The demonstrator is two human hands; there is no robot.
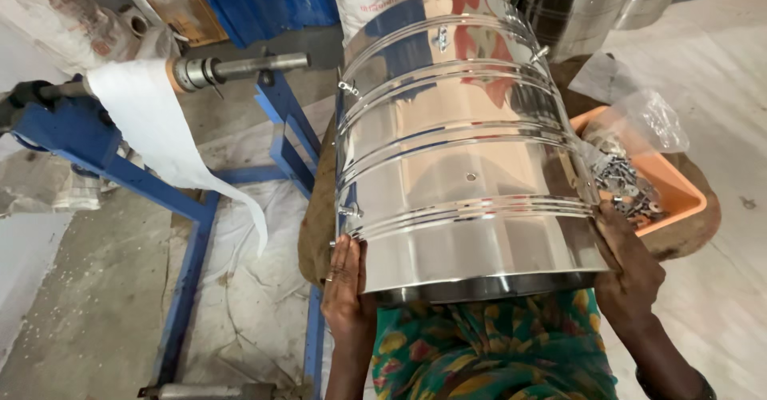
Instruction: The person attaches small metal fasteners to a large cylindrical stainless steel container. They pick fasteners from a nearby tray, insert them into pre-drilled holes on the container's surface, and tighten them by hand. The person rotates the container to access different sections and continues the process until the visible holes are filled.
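Head view: we hold steel drum [459, 152] on its side between both palms, over our lap. Left hand [345, 288] flat, fingers spread against drum's near-left rim; right hand [631, 272] pressed on near-right rim. Drum sits between hands, extends away from us. Orange tray [679, 188] of metal fasteners just right of drum; blue stand [192, 208] at left.

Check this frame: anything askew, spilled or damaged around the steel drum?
Nothing looks damaged or spilled. The steel drum lies on its side between the left hand and right hand; small metal fittings stay inside the orange tray.
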